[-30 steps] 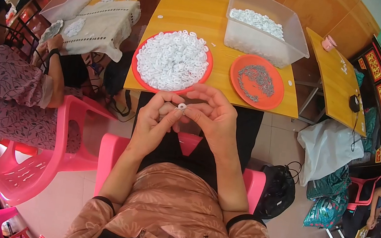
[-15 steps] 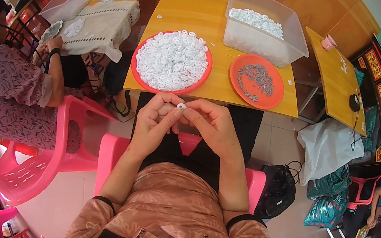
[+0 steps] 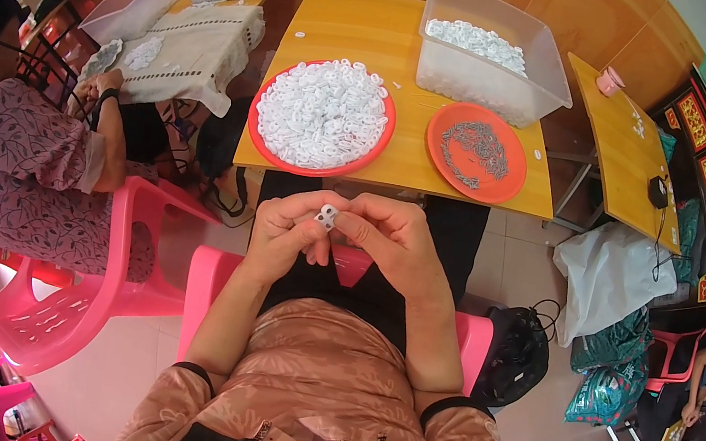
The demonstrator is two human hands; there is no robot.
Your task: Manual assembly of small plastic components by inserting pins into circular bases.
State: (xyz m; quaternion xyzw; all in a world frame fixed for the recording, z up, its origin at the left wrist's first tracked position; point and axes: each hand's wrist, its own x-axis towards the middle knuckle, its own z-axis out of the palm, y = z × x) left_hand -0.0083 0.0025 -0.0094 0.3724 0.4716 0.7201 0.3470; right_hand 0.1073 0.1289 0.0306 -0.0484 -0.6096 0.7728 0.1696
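You're pinching a white piece between your left hand and right hand, thumbs and fingers closing on it, above your lap, near the table. A red tray is holding a white pile; an orange plate is sitting to its right, carrying metal bits.

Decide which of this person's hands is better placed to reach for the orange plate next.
Probably the right hand: the orange plate lies ahead and to the right, nearer it than the left hand. Both pinch a small white piece.
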